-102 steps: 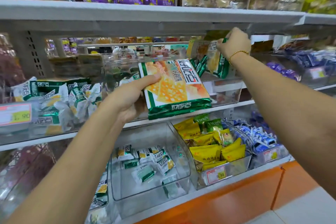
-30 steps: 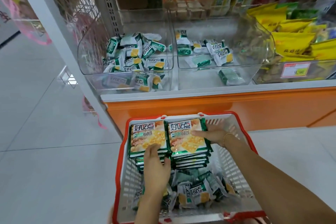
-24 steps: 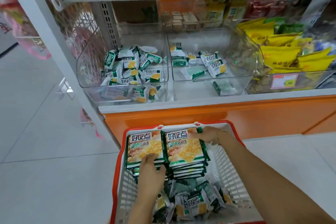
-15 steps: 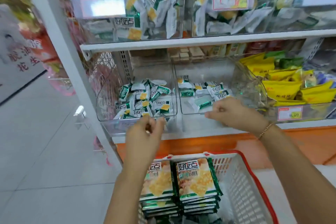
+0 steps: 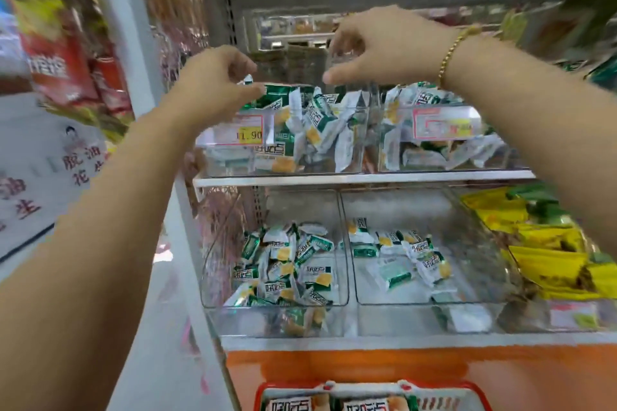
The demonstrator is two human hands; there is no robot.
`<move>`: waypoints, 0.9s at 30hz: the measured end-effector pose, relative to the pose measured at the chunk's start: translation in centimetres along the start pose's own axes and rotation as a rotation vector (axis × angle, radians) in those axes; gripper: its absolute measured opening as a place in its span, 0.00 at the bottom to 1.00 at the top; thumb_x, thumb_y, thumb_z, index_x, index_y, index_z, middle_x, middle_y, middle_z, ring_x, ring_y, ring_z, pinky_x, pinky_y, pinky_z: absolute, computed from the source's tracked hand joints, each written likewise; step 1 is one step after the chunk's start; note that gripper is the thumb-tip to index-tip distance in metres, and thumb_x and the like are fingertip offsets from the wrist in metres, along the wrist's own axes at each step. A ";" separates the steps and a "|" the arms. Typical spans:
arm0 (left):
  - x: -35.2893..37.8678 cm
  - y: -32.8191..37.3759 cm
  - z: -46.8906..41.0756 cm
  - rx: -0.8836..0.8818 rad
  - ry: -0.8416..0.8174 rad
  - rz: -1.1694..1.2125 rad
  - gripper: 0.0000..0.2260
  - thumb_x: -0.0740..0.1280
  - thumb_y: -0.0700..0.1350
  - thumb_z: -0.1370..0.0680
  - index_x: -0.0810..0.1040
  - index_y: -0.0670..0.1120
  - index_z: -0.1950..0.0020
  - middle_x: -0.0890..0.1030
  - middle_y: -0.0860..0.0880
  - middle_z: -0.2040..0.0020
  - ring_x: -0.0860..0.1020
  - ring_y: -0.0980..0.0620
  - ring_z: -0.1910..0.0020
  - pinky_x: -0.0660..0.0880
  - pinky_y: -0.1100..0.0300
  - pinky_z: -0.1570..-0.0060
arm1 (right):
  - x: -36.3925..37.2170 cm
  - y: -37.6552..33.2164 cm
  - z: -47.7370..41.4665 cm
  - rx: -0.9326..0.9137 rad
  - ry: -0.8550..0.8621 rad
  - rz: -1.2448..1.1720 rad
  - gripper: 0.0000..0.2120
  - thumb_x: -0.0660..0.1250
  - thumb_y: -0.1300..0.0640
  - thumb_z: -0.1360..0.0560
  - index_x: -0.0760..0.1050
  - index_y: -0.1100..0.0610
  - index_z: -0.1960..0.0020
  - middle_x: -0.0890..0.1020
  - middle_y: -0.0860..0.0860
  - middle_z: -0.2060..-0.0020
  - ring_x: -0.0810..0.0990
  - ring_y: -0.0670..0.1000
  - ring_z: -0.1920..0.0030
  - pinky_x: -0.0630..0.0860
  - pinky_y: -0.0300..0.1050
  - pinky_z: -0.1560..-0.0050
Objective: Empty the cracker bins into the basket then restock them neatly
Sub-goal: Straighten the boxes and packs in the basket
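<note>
Small green-and-white cracker packets (image 5: 314, 123) fill a clear bin (image 5: 354, 150) on the middle shelf, and a second clear bin (image 5: 500, 160) stands to its right. Both my hands hover over the left bin. My left hand (image 5: 217, 83) has curled fingers, its thumb just at the top of the pile. My right hand (image 5: 380, 47) is arched above the bin's back right corner, and I see nothing in it. On the shelf below, two more clear bins (image 5: 213, 277) (image 5: 474, 243) hold loose packets. The red basket (image 5: 444, 385) sits at the bottom edge with large cracker packs (image 5: 293, 404) stacked in it.
Yellow snack bags (image 5: 547, 260) fill the bin at the lower right. Red bags (image 5: 66, 53) hang on the left of the white shelf upright (image 5: 133, 43). An orange plinth (image 5: 367, 364) runs under the bottom shelf. The view is blurred by motion.
Both hands left the basket's stacked large packs and rose past the bottom shelf to the middle-shelf bin. The view tilted upward with them.
</note>
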State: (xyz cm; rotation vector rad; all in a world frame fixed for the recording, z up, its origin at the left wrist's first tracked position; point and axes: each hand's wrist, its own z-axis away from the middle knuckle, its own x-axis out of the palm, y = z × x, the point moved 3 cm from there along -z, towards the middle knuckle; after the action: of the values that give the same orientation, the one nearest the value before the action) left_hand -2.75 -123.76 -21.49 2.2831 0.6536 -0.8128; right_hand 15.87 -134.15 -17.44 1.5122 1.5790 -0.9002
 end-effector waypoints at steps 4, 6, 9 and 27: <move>0.0 -1.5 -3.7 -0.055 -0.170 -0.092 0.21 0.73 0.51 0.28 0.74 0.46 0.38 0.78 0.46 0.44 0.75 0.48 0.47 0.73 0.53 0.44 | 3.0 -0.9 -5.5 0.067 -0.369 0.206 0.43 0.63 0.29 0.32 0.68 0.60 0.30 0.73 0.55 0.33 0.73 0.57 0.36 0.70 0.51 0.36; 0.6 -2.0 -5.3 -0.056 -0.268 -0.159 0.28 0.74 0.52 0.28 0.70 0.45 0.32 0.75 0.45 0.37 0.74 0.46 0.41 0.70 0.53 0.40 | 4.3 -0.8 -6.6 0.097 -0.555 0.337 0.47 0.62 0.26 0.34 0.65 0.59 0.28 0.70 0.55 0.31 0.70 0.58 0.34 0.68 0.55 0.34; 1.8 -2.5 -7.0 -0.049 -0.405 -0.253 0.36 0.74 0.52 0.30 0.63 0.45 0.26 0.70 0.45 0.30 0.71 0.44 0.34 0.67 0.51 0.36 | 5.3 -0.6 -7.2 0.128 -0.662 0.431 0.52 0.63 0.24 0.39 0.63 0.57 0.26 0.69 0.55 0.30 0.70 0.60 0.33 0.69 0.58 0.34; 1.2 -1.9 -9.1 0.008 -0.750 -0.764 0.23 0.72 0.52 0.28 0.76 0.40 0.39 0.80 0.43 0.46 0.77 0.42 0.46 0.73 0.50 0.42 | 6.0 -0.5 -6.8 0.290 -0.615 0.055 0.44 0.79 0.46 0.36 0.63 0.61 0.28 0.68 0.57 0.30 0.81 0.59 0.47 0.81 0.53 0.49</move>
State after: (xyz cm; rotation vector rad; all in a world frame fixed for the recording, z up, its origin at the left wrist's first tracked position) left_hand 0.37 -115.92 -17.47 1.4908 1.1373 -1.8813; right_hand 14.95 -125.40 -19.60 1.2804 0.9863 -1.4421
